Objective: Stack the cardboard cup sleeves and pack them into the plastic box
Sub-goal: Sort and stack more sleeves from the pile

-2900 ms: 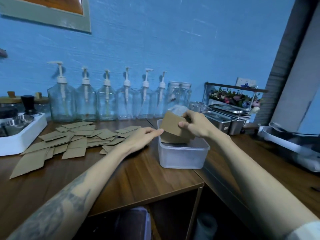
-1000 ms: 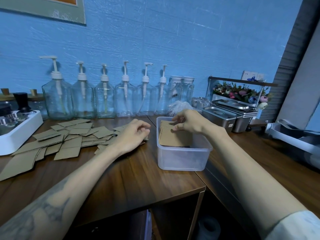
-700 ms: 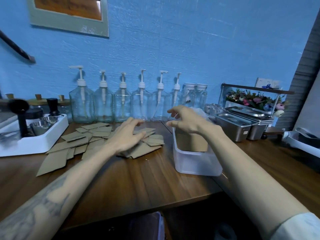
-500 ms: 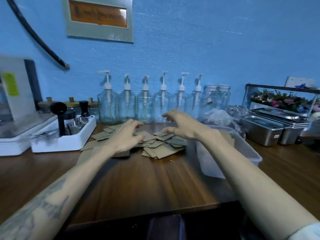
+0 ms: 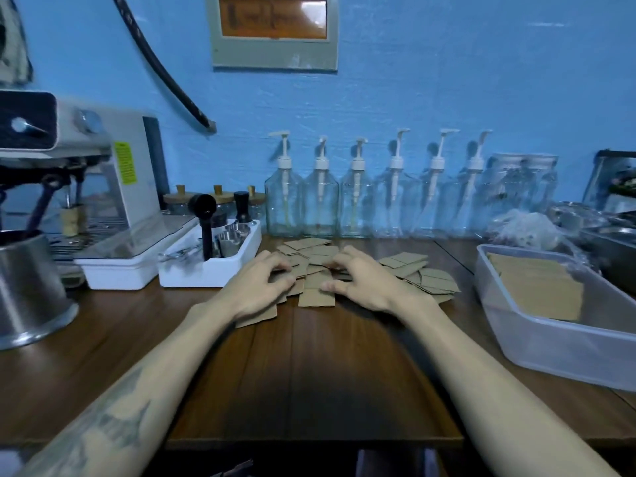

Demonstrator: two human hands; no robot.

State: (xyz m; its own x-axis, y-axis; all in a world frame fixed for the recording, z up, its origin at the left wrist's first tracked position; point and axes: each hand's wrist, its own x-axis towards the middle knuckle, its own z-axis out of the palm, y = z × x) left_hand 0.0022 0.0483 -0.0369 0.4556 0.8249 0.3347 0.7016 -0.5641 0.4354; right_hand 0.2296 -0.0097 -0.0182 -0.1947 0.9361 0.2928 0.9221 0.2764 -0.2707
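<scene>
Brown cardboard lies under both sets of fingers: those of the left hand [image 5: 261,287] are bent, tips pressed down on the loose cup sleeves [image 5: 316,266], and those of the right hand [image 5: 364,280] are likewise bent and spread over the same pile, its thumb lying along the near edge of one sleeve. Neither hand has lifted a piece; whether any sleeve is actually pinched under the fingertips cannot be told, as the tips are blurred against the cardboard. The sleeves are flat and scattered in an overlapping heap on the dark wooden surface [image 5: 309,366], some fanning out to the right of the right hand.

Both forearms reach in from the lower edge, the left one bearing a dark tattoo.

To the right, well apart from the pile, stands the translucent plastic box [image 5: 550,335], with a stack of sleeves [image 5: 537,287] already lying inside it, leaning toward its far side.

Behind the pile, against the blue wall, runs a row of clear pump bottles [image 5: 358,201]. Left of the sleeves sits a white tray [image 5: 213,266] holding small metal cups and a black-handled tool. Further left is an espresso machine [image 5: 103,173] on its own white base, and at the left edge a steel container [image 5: 31,297]. At the far right, metal pans [image 5: 609,235] and a crumpled clear bag [image 5: 526,228] sit behind the box.
</scene>
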